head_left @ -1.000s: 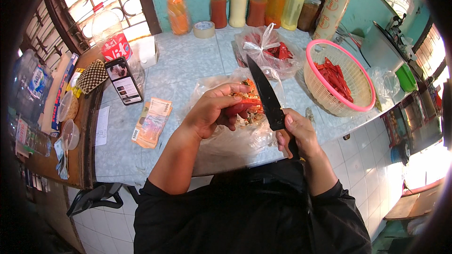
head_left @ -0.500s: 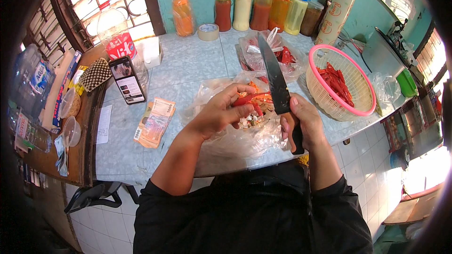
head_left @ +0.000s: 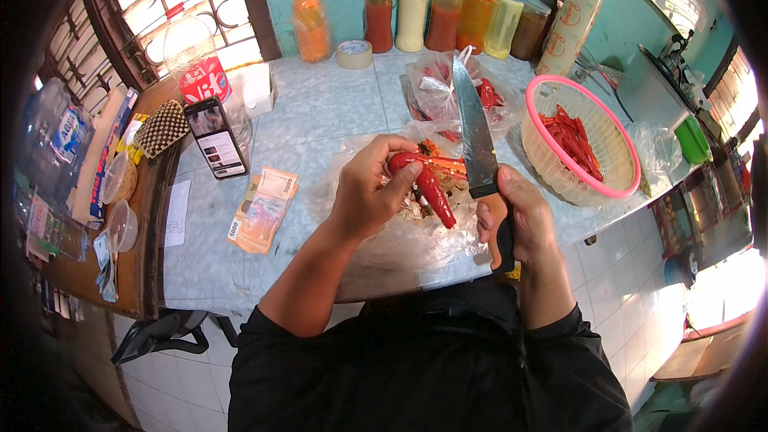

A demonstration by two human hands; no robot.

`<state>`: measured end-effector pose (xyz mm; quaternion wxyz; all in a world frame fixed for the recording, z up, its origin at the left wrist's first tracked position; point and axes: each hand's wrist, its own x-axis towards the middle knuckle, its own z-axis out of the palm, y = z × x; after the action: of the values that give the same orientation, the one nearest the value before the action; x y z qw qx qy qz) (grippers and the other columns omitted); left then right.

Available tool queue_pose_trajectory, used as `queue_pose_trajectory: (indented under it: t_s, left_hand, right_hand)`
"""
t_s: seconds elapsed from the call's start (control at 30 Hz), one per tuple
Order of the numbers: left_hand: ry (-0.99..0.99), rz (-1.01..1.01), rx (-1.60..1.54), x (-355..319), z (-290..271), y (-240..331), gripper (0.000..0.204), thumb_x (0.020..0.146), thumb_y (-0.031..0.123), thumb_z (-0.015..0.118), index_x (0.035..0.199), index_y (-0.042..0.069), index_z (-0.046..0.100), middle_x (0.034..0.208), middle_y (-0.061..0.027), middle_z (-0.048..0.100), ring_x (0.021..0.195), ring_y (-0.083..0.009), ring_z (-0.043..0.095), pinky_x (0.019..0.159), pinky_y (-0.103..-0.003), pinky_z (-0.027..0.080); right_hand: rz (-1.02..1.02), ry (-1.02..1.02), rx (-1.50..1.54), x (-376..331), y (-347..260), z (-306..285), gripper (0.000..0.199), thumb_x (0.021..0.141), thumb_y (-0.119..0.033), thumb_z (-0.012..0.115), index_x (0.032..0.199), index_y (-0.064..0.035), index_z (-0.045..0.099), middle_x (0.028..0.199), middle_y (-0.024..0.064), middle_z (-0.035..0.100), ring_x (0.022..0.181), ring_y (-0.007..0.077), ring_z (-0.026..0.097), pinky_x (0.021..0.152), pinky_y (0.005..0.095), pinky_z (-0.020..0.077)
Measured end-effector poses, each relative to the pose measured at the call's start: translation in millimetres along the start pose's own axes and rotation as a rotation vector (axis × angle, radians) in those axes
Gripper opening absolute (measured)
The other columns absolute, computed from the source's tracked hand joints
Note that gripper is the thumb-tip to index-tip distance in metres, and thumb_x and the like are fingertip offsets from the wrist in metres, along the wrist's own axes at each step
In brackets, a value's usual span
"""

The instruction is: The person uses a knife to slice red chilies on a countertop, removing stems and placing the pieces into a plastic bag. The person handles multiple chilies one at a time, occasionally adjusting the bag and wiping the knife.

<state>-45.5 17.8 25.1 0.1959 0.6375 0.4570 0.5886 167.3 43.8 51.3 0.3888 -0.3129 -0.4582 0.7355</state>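
Between the fingers and thumb of my left hand [head_left: 373, 184] is a red chili pepper [head_left: 434, 196]; one glossy piece points toward me and a slit-looking strip stretches right, toward the blade. My right hand [head_left: 524, 212] is closed round the brown and black handle of a large kitchen knife [head_left: 475, 132], its dark blade pointing up and away from me. Beneath the chili, scraps and seeds [head_left: 416, 206] lie on a clear plastic bag [head_left: 384, 246]. A pink-rimmed basket [head_left: 534, 144] to the right holds red chilies [head_left: 572, 144]. Behind the knife, another plastic bag [head_left: 432, 80] has more red chilies in it.
Sauce bottles [head_left: 442, 20] line the wall at the back, with a tape roll [head_left: 354, 54] before them. On the left, a phone [head_left: 216, 138] leans against a large plastic bottle [head_left: 200, 72]. Banknotes [head_left: 264, 208] and a paper sheet [head_left: 177, 212] lie nearer.
The chili in my left hand has swung so a glossy piece now points toward me, with a strip opened out rightward. The knife has shifted slightly right and stands a little more upright.
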Motion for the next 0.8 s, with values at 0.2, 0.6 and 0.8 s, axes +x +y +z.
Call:
queue_pose_trajectory:
  t_s: [0.2, 0.6, 0.8]
  left_hand:
    - [-0.167, -0.407, -0.359, 1.6, -8.3, -4.5, 0.015, 0.083, 0.007, 0.051, 0.094, 0.000, 0.057, 0.084, -0.0052, 0.059, 0.078, -0.0103, 0.056, 0.074, -0.023, 0.045]
    - [-0.437, -0.691, -0.361, 5.2, -12.1, -4.8, 0.019, 0.080, 0.006, 0.048, 0.092, -0.001, 0.060, 0.081, -0.0044, 0.060, 0.072, -0.0125, 0.057, 0.068, -0.024, 0.045]
    - [-0.483, -0.543, -0.245, 2.0, -7.0, -8.9, 0.013, 0.087, 0.009, 0.056, 0.095, 0.001, 0.061, 0.081, -0.0026, 0.061, 0.072, -0.0090, 0.056, 0.067, -0.023, 0.045]
  right_hand:
    - [0.036, -0.035, -0.008, -0.2, 9.1, -4.1, 0.037, 0.093, -0.035, 0.041, 0.102, -0.0007, 0.050, 0.057, 0.0099, 0.050, 0.043, 0.0189, 0.049, 0.043, 0.0280, 0.0441]
    - [0.037, -0.020, -0.048, 7.7, 1.1, -14.5, 0.032, 0.092, -0.032, 0.043, 0.094, -0.0015, 0.052, 0.055, 0.0056, 0.050, 0.041, 0.0153, 0.049, 0.041, 0.0247, 0.0417]
    - [0.053, -0.030, -0.049, 14.4, 0.2, -20.5, 0.032, 0.092, -0.032, 0.044, 0.095, -0.0014, 0.051, 0.056, 0.0052, 0.050, 0.040, 0.0150, 0.049, 0.037, 0.0243, 0.0408]
